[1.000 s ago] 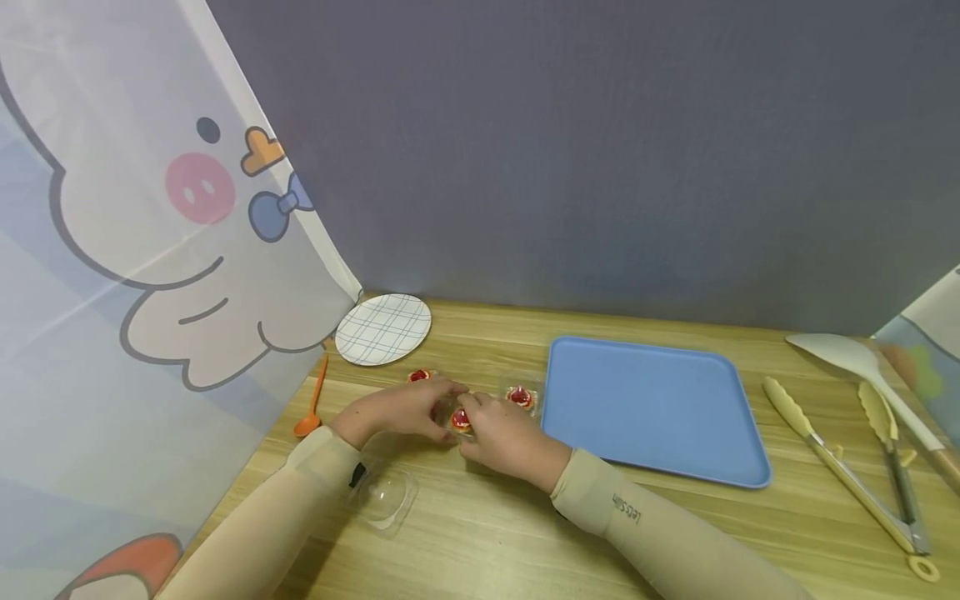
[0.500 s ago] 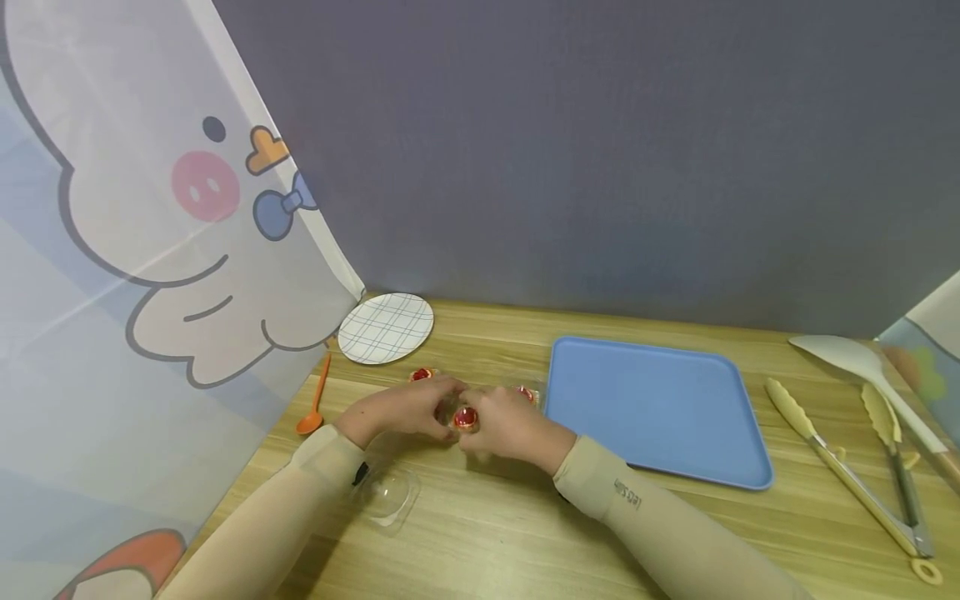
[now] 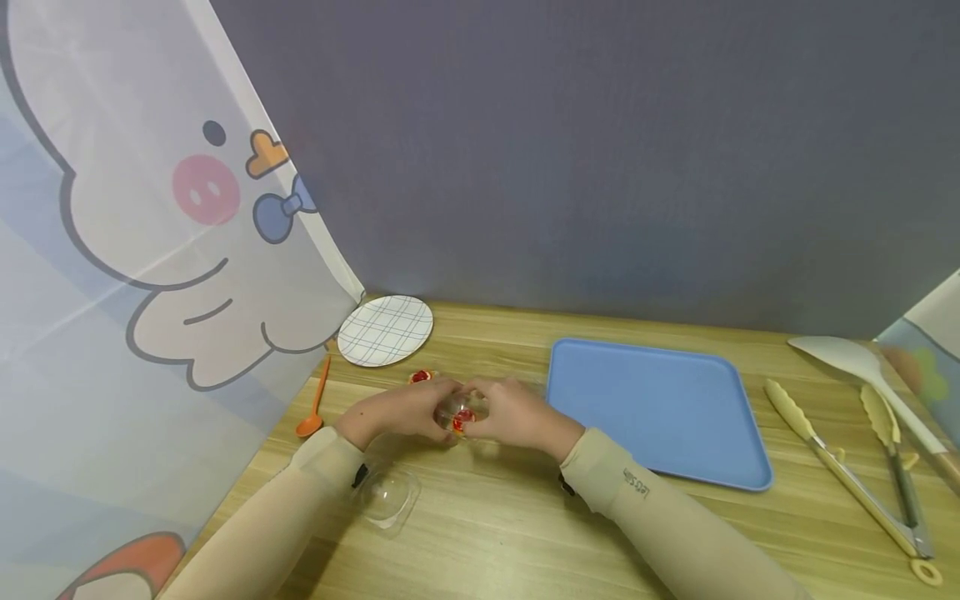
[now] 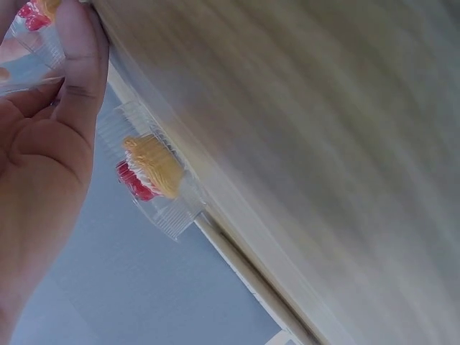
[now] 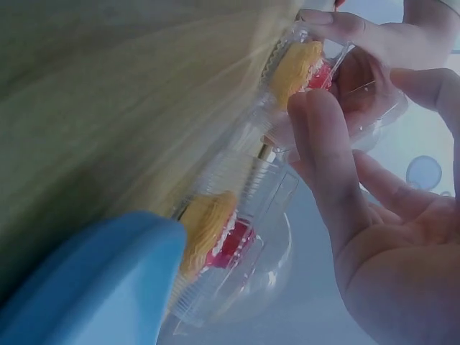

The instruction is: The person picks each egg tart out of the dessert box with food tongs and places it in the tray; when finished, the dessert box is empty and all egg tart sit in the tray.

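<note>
In the head view, my left hand and right hand meet around a small clear plastic box with a domed lid. A red-topped tart sits in it. My left hand grips the box from the far side in the right wrist view, where the tart's yellow shell shows. My right hand has its fingertips at the near side of the box and its thumb at the dome. Another boxed tart stands beside my left hand. A further boxed tart is near my right hand.
A blue tray lies to the right, with yellow-tipped tongs and a white ladle-like utensil beyond. At left are a checked plate and an orange spoon. A clear box without visible contents lies in front.
My right fingers have shifted from the tart to the right side of the domed box. The hand now hides the tart beside the tray. My left hand stays nearly still.
</note>
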